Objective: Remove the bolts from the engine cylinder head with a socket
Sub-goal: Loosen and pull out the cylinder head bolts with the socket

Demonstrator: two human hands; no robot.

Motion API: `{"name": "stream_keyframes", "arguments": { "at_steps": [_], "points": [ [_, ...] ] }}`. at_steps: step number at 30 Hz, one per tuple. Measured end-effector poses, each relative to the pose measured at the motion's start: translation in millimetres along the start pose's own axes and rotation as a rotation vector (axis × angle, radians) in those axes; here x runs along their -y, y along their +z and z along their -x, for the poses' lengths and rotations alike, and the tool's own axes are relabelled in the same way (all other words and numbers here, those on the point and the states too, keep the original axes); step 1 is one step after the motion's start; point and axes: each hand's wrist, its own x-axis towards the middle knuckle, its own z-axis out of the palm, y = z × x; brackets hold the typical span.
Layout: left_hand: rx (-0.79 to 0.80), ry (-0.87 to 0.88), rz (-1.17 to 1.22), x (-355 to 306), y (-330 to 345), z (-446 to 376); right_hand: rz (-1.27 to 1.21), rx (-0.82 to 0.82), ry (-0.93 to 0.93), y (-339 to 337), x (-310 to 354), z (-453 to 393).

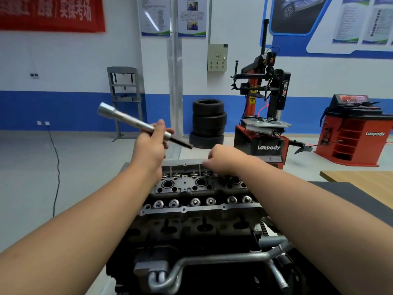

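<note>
The grey engine cylinder head [197, 189] lies in front of me, with round valve tops and spark plug wells showing. My left hand [152, 145] grips a long silver socket tool [127, 120] above the head's far left corner. The tool slants up to the left, and a dark bolt shank [180, 143] sticks out of its lower right end. My right hand [223, 159] reaches over the far edge of the head, fingers curled down at the rim. Whatever those fingertips pinch is hidden.
A bent metal pipe [212, 262] runs across the engine's near side. Behind stand stacked tyres [208, 122], a red tyre changer [265, 124], a red wheel balancer [350, 133] and a grey press frame [125, 99]. A wooden table [361, 177] lies right.
</note>
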Motion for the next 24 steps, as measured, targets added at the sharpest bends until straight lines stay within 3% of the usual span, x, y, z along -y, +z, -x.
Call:
{"name": "stream_keyframes", "arguments": {
  "at_steps": [5, 16, 20, 24],
  "points": [
    [-0.044, -0.157, 0.046, 32, -43, 20, 0.201, 0.082, 0.090, 8, 13, -4],
    [-0.062, -0.127, 0.027, 41, -52, 28, 0.424, 0.336, 0.078, -2, 28, -7],
    [-0.041, -0.131, -0.012, 44, -53, 26, 0.146, 0.251, 0.132, -30, 24, 4],
    [-0.034, -0.143, -0.022, 43, -54, 24, -0.251, 0.029, 0.174, -71, 21, 22]
  ]
}}
